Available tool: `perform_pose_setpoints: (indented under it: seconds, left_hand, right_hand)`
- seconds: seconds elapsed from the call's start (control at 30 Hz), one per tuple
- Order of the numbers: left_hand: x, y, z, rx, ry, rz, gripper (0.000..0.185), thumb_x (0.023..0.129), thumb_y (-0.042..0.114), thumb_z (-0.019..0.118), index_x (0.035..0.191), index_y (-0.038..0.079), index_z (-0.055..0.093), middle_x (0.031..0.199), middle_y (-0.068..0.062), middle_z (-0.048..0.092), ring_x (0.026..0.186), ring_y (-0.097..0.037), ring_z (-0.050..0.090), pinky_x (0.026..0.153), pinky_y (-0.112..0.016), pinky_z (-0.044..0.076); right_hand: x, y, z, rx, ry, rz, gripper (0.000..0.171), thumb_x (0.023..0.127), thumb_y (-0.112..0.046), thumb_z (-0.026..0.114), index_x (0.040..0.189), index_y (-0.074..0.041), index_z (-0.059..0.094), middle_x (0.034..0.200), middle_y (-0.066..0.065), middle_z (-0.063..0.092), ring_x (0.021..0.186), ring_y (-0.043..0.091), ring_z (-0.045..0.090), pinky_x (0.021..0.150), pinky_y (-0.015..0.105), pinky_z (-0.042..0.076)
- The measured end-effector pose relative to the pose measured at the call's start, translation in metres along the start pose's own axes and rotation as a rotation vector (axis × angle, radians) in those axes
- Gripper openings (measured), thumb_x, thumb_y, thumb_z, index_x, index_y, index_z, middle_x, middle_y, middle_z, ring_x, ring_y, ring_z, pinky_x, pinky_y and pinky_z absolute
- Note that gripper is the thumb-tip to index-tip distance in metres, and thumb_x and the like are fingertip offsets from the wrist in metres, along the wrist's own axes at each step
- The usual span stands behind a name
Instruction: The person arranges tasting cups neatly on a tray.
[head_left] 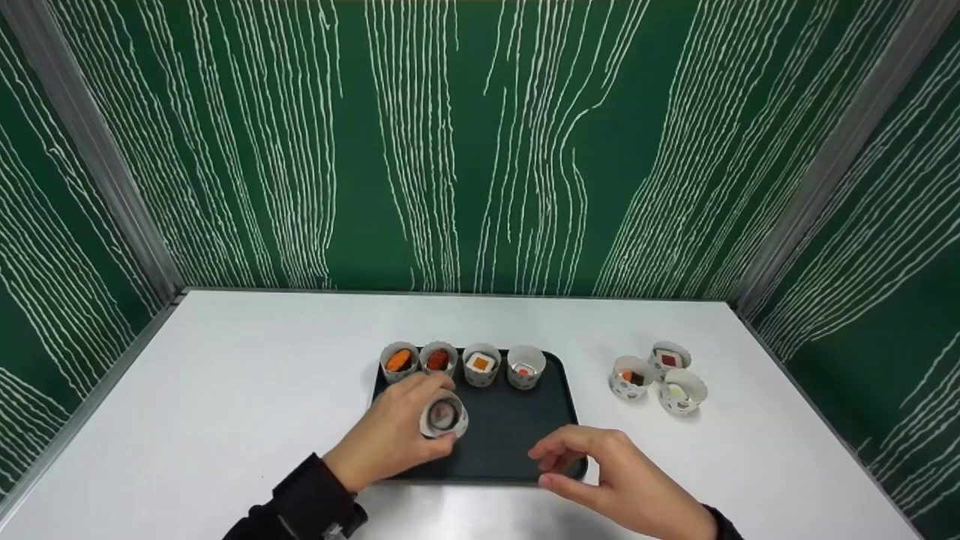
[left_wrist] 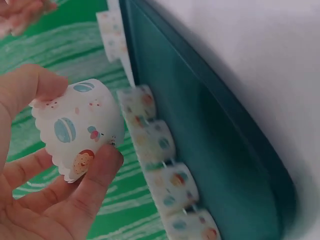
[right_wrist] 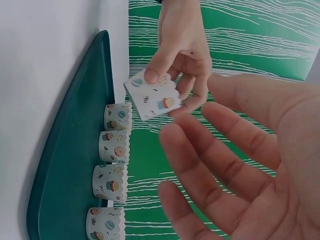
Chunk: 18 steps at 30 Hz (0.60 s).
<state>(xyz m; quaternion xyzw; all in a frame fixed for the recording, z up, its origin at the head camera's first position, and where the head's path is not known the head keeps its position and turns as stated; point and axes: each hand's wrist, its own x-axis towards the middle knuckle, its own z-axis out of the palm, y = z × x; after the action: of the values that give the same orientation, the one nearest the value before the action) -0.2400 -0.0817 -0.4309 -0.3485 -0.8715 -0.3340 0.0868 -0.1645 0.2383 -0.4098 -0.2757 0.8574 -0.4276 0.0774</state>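
My left hand [head_left: 390,431] holds a white paper baking cup [left_wrist: 82,120] between thumb and fingers, above the left part of a dark green tray [head_left: 510,431]. Macarons and cupcakes are printed on its wall, and its rim is scalloped. Inside the cup lies a dark-edged piece with a pinkish middle, blurred in the head view. Over the tray's near right corner, my right hand [head_left: 611,480] has its fingers loosely bent with nothing between them. In the right wrist view, its fingers [right_wrist: 195,165] spread apart below the held cup.
Several similar cups line the tray's far edge, among them one with an orange-topped piece [head_left: 399,361] and one with a red-and-white piece [head_left: 524,370]. Right of the tray stand three more filled cups [head_left: 682,394] on the white table [head_left: 247,390]. Green walls [head_left: 495,150] enclose it.
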Motion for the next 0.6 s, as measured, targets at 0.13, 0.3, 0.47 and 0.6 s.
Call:
perform_pose_setpoints:
  seconds: [0.13,0.3,0.47,0.6]
  left_hand:
    - [-0.002,-0.012,-0.006,0.03,-0.013,-0.069,0.05,0.086,0.015,0.085,0.132,0.013,0.065,0.121,-0.009,0.068,0.108,-0.024,0.068,0.092,-0.043,0.058]
    - [-0.002,-0.025,-0.011,0.064,-0.008,-0.141,0.054,0.086,0.014,0.085,0.136,0.01,0.066,0.132,-0.015,0.064,0.112,-0.028,0.068,0.094,-0.05,0.059]
    - [-0.002,-0.036,-0.013,0.081,0.0,-0.196,0.056,0.084,0.012,0.086,0.136,0.004,0.067,0.138,-0.023,0.062,0.115,-0.033,0.07,0.096,-0.052,0.059]
    - [-0.001,-0.043,-0.012,0.085,0.0,-0.244,0.058,0.084,0.011,0.087,0.138,0.003,0.067,0.143,-0.025,0.06,0.121,-0.037,0.069,0.099,-0.052,0.058]
  right_hand:
    - [-0.001,0.001,0.0,-0.001,0.002,-0.011,0.023,0.105,-0.036,0.071,0.126,-0.026,0.074,0.115,-0.001,0.077,0.097,0.003,0.071,0.084,0.026,0.058]
    - [-0.001,0.002,-0.001,-0.002,0.004,-0.017,0.021,0.105,-0.035,0.071,0.124,-0.026,0.074,0.112,-0.006,0.077,0.097,0.003,0.07,0.08,0.024,0.056]
    - [-0.001,0.003,-0.001,-0.045,0.043,-0.081,0.018,0.104,-0.032,0.073,0.122,-0.028,0.074,0.108,-0.01,0.077,0.095,0.002,0.071,0.076,0.022,0.055]
    - [-0.001,0.005,-0.001,-0.065,0.059,-0.112,0.018,0.104,-0.032,0.073,0.122,-0.029,0.074,0.107,-0.011,0.077,0.094,0.002,0.071,0.074,0.022,0.055]
